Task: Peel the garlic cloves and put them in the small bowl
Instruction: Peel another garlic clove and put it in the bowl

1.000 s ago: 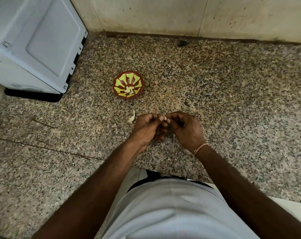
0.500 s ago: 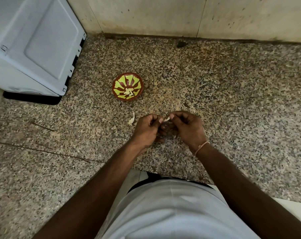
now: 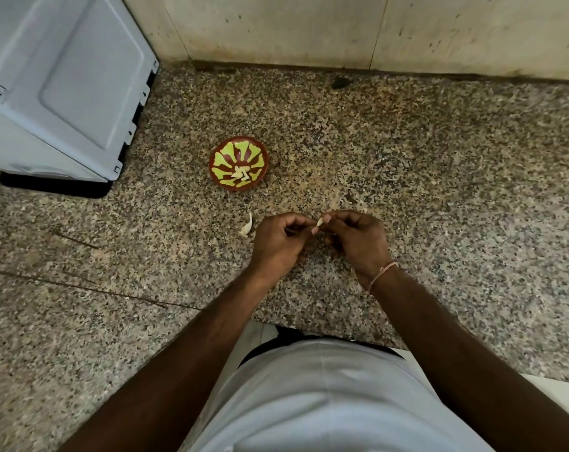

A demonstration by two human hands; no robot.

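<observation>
A small red bowl [image 3: 239, 148] with a yellow-green pattern stands on the speckled granite counter [image 3: 407, 177], with several pale peeled cloves [image 3: 240, 172] inside. Below it and to the right, my left hand [image 3: 278, 243] and my right hand [image 3: 358, 238] meet fingertip to fingertip above the counter. Both pinch a small pale garlic clove [image 3: 319, 221] between them; most of it is hidden by the fingers. A loose pale garlic piece [image 3: 247, 226] lies on the counter just left of my left hand.
A white appliance [image 3: 64, 83] fills the back left corner. A tiled wall [image 3: 341, 27] runs along the back. The counter's front edge [image 3: 325, 334] runs just below my wrists. A tiny pale scrap [image 3: 364, 210] lies beyond my right hand.
My hands stay together on the clove, with the fingers shifting slightly and the clove's pale tip showing more between the fingertips. The bowl and loose piece have not moved.
</observation>
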